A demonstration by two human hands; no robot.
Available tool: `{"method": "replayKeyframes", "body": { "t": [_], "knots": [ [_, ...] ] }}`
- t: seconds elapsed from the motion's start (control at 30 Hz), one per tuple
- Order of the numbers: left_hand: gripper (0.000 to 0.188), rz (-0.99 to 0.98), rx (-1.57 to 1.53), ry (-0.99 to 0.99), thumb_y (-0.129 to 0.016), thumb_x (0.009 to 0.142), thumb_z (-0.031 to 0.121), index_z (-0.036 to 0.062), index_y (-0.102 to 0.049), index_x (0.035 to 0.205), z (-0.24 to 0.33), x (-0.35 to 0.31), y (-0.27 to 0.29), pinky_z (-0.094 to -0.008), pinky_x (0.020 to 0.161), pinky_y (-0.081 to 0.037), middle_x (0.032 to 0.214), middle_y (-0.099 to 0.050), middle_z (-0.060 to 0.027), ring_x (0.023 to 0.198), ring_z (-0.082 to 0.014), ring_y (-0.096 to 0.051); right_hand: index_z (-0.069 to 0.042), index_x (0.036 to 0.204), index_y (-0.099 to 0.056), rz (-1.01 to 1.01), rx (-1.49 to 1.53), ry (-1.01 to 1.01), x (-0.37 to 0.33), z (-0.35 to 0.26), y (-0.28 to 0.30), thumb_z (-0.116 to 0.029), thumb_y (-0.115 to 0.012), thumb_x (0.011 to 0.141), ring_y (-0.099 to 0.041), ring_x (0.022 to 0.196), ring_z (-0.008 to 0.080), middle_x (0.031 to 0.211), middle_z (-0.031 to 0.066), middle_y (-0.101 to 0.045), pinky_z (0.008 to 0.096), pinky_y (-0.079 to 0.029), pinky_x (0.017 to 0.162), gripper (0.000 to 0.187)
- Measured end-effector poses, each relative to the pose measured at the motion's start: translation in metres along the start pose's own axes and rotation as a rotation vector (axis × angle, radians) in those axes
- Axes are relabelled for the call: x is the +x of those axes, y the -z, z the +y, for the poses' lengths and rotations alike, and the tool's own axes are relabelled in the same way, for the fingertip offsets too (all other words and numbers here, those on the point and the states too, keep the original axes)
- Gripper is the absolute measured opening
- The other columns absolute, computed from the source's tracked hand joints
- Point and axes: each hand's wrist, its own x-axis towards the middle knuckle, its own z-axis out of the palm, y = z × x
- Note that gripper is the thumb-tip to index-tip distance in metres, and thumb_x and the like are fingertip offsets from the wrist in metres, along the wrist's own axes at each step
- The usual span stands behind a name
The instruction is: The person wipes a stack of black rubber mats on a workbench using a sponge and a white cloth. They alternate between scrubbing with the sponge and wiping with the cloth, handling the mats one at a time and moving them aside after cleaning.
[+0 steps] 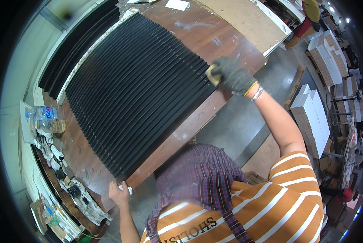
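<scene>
A row of long black slats (137, 89) lies side by side on a reddish-brown table (189, 125), with small light marks along their ends. At the row's right end, my right hand (233, 76), in a dark grey glove with a yellow cuff, grips a yellowish pad-like piece (213, 75). Motion blurs this hand, so the piece's exact kind is unclear. Bare and closed, my left hand (120, 193) is beside the near left corner of the row. A small white thing shows at its fingers; what it is I cannot make out.
More black slats (80, 44) are stacked beyond a whitish bar. Plastic bottles (48, 119) and a stained cloth (86, 204) lie at left. A tan board (242, 24) lies at the far side. White-topped stacks (311, 117) stand on the floor at right.
</scene>
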Motion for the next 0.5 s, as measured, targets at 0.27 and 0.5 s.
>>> {"method": "replayKeyframes", "body": {
  "t": [0.27,0.5],
  "knots": [
    [0.026,0.002,0.018,-0.002,-0.077,0.077,0.019,0.0037,-0.059,0.088,-0.004,-0.001,-0.003,-0.0477,0.06,-0.047,0.08,-0.058,-0.0119,0.07,-0.0373,-0.062,-0.013,0.103,-0.08,-0.087,0.087,0.138,-0.011,0.002,0.017,-0.006,-0.078,0.072,-0.062,0.12,0.0345,0.124,0.0131,-0.068,0.0439,-0.051,0.102,0.032],
    [0.025,0.014,0.014,-0.022,-0.076,0.077,0.017,0.0032,-0.058,0.087,-0.002,-0.001,-0.001,-0.0475,0.06,-0.047,0.079,-0.058,-0.0129,0.07,-0.0375,-0.061,-0.011,0.097,-0.079,-0.012,-0.035,-0.131,-0.003,0.007,0.025,-0.013,-0.079,0.072,-0.065,0.108,0.0373,0.116,0.0158,-0.07,0.0449,-0.051,0.098,0.026]
  ]
}}
